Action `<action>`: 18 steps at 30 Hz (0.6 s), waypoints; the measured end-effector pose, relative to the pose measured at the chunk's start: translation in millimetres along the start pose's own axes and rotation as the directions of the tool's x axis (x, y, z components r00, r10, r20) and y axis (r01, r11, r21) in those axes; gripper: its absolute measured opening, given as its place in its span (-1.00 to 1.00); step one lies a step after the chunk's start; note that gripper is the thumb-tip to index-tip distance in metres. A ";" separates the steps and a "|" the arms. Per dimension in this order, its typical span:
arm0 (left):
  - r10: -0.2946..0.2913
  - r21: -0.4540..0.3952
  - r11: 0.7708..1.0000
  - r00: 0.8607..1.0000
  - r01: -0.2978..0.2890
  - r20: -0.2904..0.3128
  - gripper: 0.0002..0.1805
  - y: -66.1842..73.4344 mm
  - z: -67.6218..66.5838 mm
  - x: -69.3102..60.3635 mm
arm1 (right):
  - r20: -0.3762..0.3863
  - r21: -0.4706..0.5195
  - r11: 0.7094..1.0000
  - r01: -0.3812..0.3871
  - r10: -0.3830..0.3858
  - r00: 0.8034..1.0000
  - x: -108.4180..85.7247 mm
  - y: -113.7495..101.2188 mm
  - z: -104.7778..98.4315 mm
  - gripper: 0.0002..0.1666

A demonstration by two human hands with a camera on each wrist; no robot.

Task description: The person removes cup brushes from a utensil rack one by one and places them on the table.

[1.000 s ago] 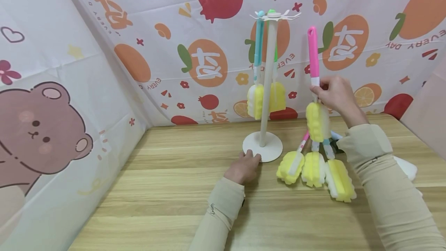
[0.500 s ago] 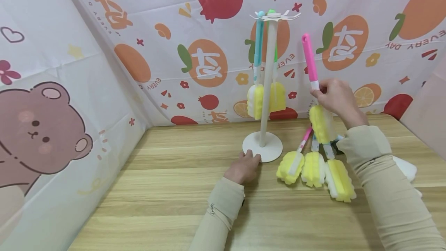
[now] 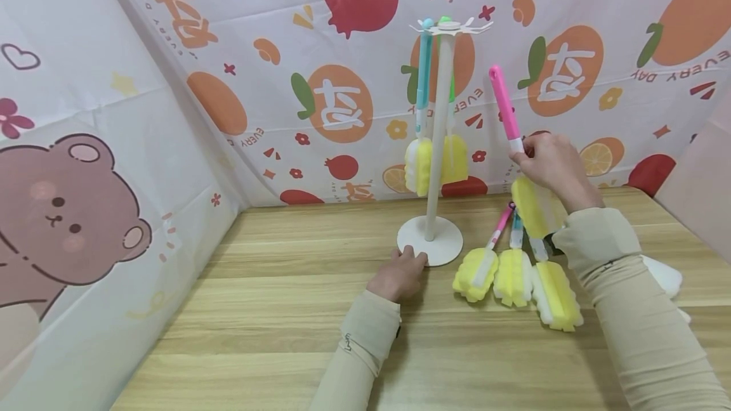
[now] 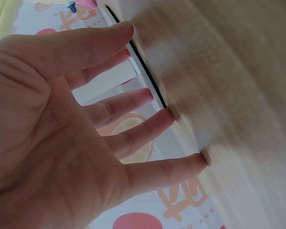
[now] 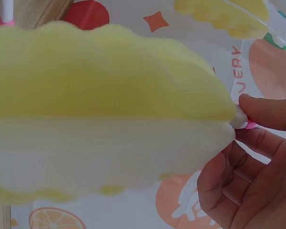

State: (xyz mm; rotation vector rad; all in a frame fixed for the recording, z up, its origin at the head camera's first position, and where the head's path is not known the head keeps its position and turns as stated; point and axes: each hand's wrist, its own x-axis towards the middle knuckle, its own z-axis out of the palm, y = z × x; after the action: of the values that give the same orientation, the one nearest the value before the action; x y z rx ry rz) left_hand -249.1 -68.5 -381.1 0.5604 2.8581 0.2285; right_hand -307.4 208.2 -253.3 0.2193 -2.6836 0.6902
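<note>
Brush (image 3: 511, 120), pink-handled with a yellow-and-white sponge head, is what my right hand (image 3: 551, 160) pinches: thumb and index finger come together on its white neck, between handle and sponge. I hold it in the air to the right of the white stand (image 3: 440, 132), its handle leaning up toward the stand and its sponge hanging lower, partly hidden behind my hand and sleeve (image 3: 599, 240). My left hand (image 3: 400, 271) clasps nothing; its fingers are spread apart, the tips at the near edge of the stand's round base (image 3: 448, 247). A blue-handled brush (image 3: 424, 71) and a green-handled brush (image 3: 455, 160) hang from the stand, sponges down. On the wooden table (image 3: 257, 309), below the one I grip, lie a second pink-handled brush (image 3: 476, 274), another with a blue handle (image 3: 513, 278) and a third sponge brush (image 3: 556, 293) whose handle is mostly covered, their heads toward me. A white thing (image 3: 664, 276) shows past my right sleeve; I cannot tell what it is. Fruit-printed cloth (image 3: 274, 119) hangs behind.
</note>
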 end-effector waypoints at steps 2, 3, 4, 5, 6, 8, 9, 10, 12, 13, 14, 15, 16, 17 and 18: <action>-0.001 0.004 1.000 1.000 0.001 0.000 -0.76 -0.2 0.2 -0.4 | 0.011 -0.003 1.000 -0.005 0.006 1.000 -0.3 -0.2 0.5 -0.66; 0.001 0.006 1.000 1.000 -0.001 -0.002 -0.76 -0.3 0.3 -0.6 | 0.013 -0.004 1.000 -0.006 0.006 1.000 -0.3 -0.7 0.8 -0.66; 0.001 0.008 1.000 1.000 -0.001 -0.003 -0.76 -0.4 0.3 -0.8 | 0.014 -0.006 1.000 -0.006 0.006 1.000 -0.3 -1.4 1.0 -0.66; 0.000 0.010 1.000 1.000 0.000 -0.002 -0.76 -0.6 0.4 -0.7 | 0.016 -0.008 1.000 -0.007 0.007 1.000 -0.4 -2.0 1.3 -0.67; 0.000 0.010 1.000 1.000 0.000 -0.001 -0.76 -0.7 0.3 -0.7 | 0.018 -0.011 1.000 -0.006 0.007 1.000 -0.4 -2.3 1.5 -0.67; 0.001 0.011 1.000 1.000 -0.001 -0.001 -0.77 -0.9 0.2 -0.4 | 0.030 -0.020 1.000 -0.005 0.006 1.000 -0.8 -2.4 1.6 -0.65; 0.001 0.010 1.000 1.000 -0.001 -0.001 -0.77 -0.9 0.1 -0.6 | 0.038 -0.025 1.000 -0.004 0.005 0.999 -1.0 -2.3 1.5 -0.64; 0.000 0.010 1.000 1.000 0.000 0.001 -0.77 -0.9 0.1 -0.4 | 0.049 -0.027 1.000 -0.006 0.008 0.999 -1.3 -1.9 1.3 -0.63; 0.001 0.009 1.000 1.000 -0.001 0.000 -0.77 -0.8 -0.1 -0.6 | 0.074 -0.031 0.999 -0.012 0.015 0.997 -1.8 -0.8 1.0 -0.60; 0.002 0.008 1.000 1.000 -0.002 -0.001 -0.77 -0.7 -0.1 -0.7 | 0.086 -0.031 0.999 -0.017 0.020 0.996 -1.9 -0.4 0.9 -0.59; 0.004 0.005 1.000 1.000 -0.004 -0.003 -0.77 -0.6 -0.2 -0.8 | 0.097 -0.032 0.999 -0.021 0.024 0.995 -1.9 0.0 0.8 -0.58; 0.005 0.005 1.000 1.000 -0.005 -0.003 -0.77 -0.5 -0.2 -1.1 | 0.104 -0.032 0.999 -0.024 0.028 0.994 -1.8 0.2 0.9 -0.58; 0.008 0.003 1.000 1.000 -0.008 -0.004 -0.77 -0.4 -0.4 -1.2 | 0.110 -0.033 0.999 -0.028 0.032 0.993 -1.7 0.3 1.0 -0.58; 0.010 0.001 1.000 1.000 -0.010 -0.005 -0.77 -0.2 -0.6 -1.5 | 0.115 -0.036 0.999 -0.030 0.034 0.993 -1.6 0.5 1.2 -0.58; 0.012 0.001 1.000 1.000 -0.012 -0.007 -0.77 -0.1 -0.7 -1.7 | 0.119 -0.038 0.999 -0.031 0.036 0.992 -1.5 0.5 1.4 -0.59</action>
State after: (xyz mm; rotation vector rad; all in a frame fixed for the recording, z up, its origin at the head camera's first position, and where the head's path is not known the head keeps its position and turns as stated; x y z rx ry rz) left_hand -247.8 -69.4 -380.2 0.5781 2.8622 0.2320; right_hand -306.6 208.0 -255.2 0.2131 -2.8175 0.6582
